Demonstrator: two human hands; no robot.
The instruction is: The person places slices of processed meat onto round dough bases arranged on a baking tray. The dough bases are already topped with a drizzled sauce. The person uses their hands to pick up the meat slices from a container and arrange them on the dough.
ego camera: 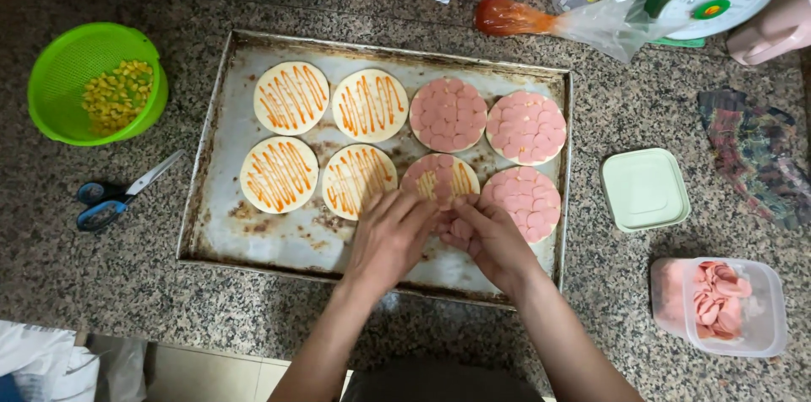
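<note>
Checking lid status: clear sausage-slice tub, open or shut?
Open. The clear tub shows slices uncovered; a green lid lies apart.

A baking tray (211, 199) sits on the counter in front of me with eight dough rounds in two rows of four. My left hand (387, 237) and right hand (488, 237) meet over the near row's third round (439, 178). Left of the tray lie scissors (118, 195) and, farther back, a colander (59, 73) with corn (114, 94) in it. To the right sits a lid (644, 189), and nearer me a tub (752, 334) of sausage slices (718, 296).
</note>
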